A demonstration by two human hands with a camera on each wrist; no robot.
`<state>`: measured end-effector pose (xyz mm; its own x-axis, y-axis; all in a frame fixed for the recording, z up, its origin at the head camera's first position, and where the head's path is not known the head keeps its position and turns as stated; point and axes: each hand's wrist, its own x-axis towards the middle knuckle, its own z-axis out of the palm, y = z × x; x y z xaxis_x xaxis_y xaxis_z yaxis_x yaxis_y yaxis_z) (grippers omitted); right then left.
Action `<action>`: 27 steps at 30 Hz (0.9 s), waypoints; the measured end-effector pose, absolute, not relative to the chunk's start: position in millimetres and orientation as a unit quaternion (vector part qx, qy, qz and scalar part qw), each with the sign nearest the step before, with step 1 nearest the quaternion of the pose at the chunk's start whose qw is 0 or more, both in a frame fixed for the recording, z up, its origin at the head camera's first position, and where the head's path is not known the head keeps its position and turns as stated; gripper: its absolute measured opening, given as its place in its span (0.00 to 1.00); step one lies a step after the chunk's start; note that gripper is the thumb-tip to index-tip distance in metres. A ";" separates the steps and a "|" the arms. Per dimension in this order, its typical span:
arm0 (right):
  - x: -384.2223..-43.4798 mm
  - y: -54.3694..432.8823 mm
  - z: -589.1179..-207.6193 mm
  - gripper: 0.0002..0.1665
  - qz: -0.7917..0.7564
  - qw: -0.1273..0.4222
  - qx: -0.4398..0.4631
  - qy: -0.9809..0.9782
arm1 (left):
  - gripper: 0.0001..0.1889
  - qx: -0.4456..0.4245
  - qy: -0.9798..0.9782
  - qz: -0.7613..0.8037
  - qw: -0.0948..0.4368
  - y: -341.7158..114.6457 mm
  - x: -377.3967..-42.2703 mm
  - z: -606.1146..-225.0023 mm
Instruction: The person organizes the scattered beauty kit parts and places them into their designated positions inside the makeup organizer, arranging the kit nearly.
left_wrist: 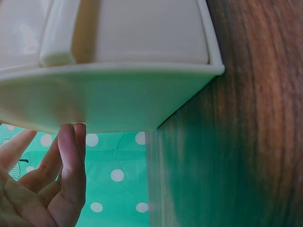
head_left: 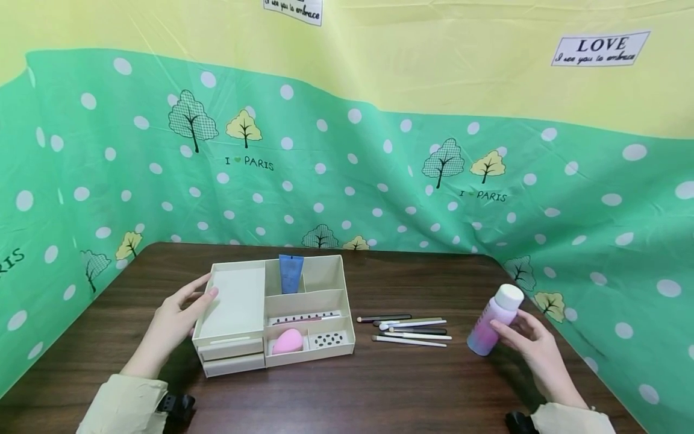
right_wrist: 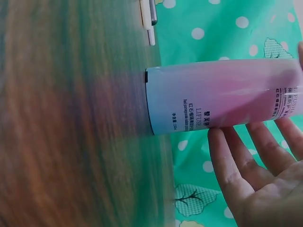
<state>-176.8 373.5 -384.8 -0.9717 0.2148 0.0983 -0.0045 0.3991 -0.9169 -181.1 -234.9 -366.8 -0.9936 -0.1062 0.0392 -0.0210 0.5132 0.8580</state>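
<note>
A cream desktop organizer (head_left: 233, 307) stands left of centre on the table. My left hand (head_left: 176, 322) rests against its left side, the thumb at the top edge; in the left wrist view, extended fingers (left_wrist: 71, 165) touch the side wall. At the right, my right hand (head_left: 534, 349) holds a pink-to-blue spray bottle (head_left: 493, 322) with a white cap, thumb on one side and fingers on the other. The right wrist view shows the printed label on the bottle (right_wrist: 189, 94), upright, its base at or just above the tabletop; I cannot tell which.
Several makeup brushes (head_left: 409, 331) lie between organizer and bottle. In the organizer's compartments are a blue tube (head_left: 290, 274), a pink makeup sponge (head_left: 287, 341), a dotted strip (head_left: 306, 317) and a dotted piece (head_left: 328, 340). A patterned green-and-yellow cloth (head_left: 347, 150) hangs behind the brown table (head_left: 379, 395).
</note>
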 end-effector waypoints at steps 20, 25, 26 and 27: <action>-177.3 372.4 -379.9 0.25 0.506 0.128 -0.049 -0.852 | 0.35 0.036 -0.863 -0.503 0.042 -232.5 -179.8 -364.9; -178.3 368.7 -371.8 0.24 0.504 0.145 -0.047 -0.850 | 0.36 0.038 -0.862 -0.503 0.042 -232.4 -179.5 -364.4; -178.7 366.9 -369.3 0.24 0.498 0.148 -0.047 -0.853 | 0.36 0.038 -0.863 -0.502 0.042 -232.6 -179.4 -364.3; -179.1 364.7 -366.7 0.25 0.493 0.152 -0.047 -0.855 | 0.35 0.038 -0.864 -0.501 0.043 -232.8 -179.4 -364.3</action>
